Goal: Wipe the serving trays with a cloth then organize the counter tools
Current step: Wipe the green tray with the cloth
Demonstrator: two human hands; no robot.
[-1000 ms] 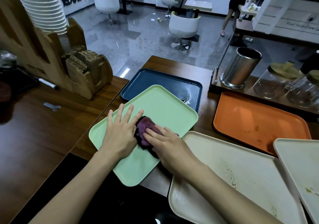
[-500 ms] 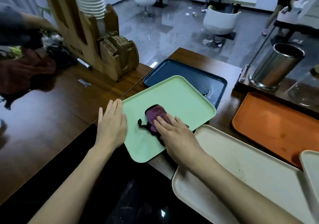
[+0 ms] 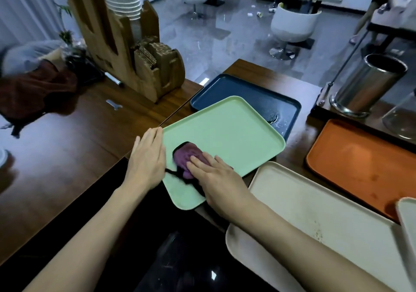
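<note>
Head view: I see the left hand point(image 3: 147, 156) lying flat, fingers straight, along the left rim of the green tray point(image 3: 225, 129), partly on the wooden surface point(image 3: 78, 138). The right hand point(image 3: 216, 179) presses the purple cloth point(image 3: 185, 155) down with extended fingers, none curled round it. The cloth sits on the tray's near-left part, just beside the left hand. The green tray overlaps a dark blue tray point(image 3: 247, 93) that has wet spots near its right end. A cream tray point(image 3: 315, 213) lies under the right forearm, with an orange tray point(image 3: 360, 163) beyond it and a steel canister point(image 3: 369, 84) behind.
</note>
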